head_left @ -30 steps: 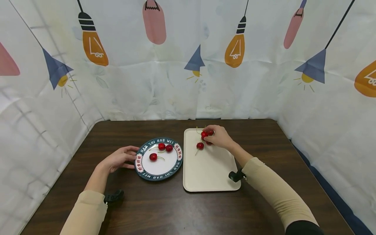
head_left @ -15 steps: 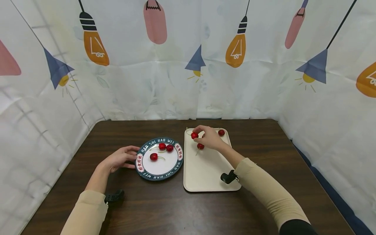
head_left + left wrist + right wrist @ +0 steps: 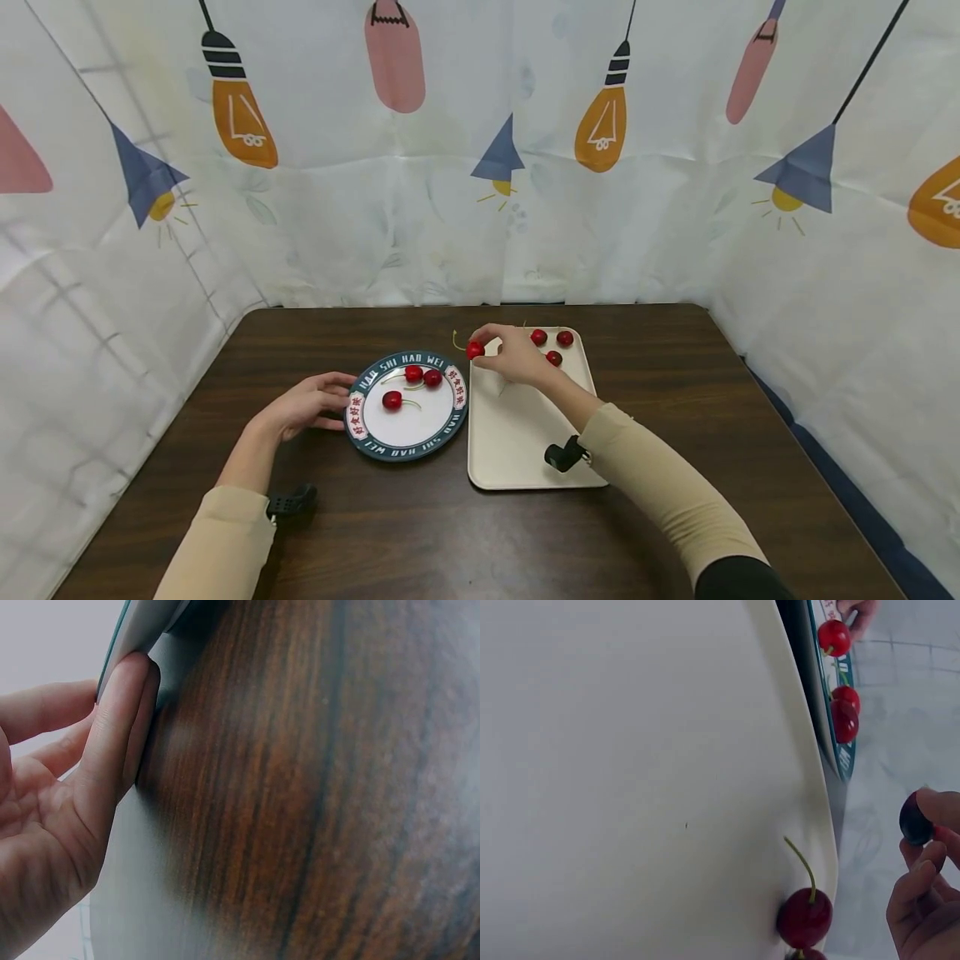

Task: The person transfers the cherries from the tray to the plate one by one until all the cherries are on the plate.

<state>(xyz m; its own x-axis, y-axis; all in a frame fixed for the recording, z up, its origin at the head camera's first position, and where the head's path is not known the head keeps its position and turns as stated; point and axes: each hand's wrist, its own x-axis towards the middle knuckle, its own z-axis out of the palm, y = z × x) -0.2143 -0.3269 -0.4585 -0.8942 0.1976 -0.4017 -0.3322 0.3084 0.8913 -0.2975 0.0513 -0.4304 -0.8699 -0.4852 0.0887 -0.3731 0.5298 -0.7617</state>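
The right hand (image 3: 513,358) has moved toward 9 o'clock since half a second ago, bringing its cherry (image 3: 475,350) to the 10 o'clock edge of the cream tray (image 3: 517,450). Thumb and fingers pinch the fruit at the hand's 9 o'clock — bright red from the head, nearly black from the right wrist, its stem (image 3: 454,340) toward 10 o'clock. The left hand (image 3: 309,406), fingers loosely extended, touches the blue-rimmed plate (image 3: 401,429) at 9 o'clock.
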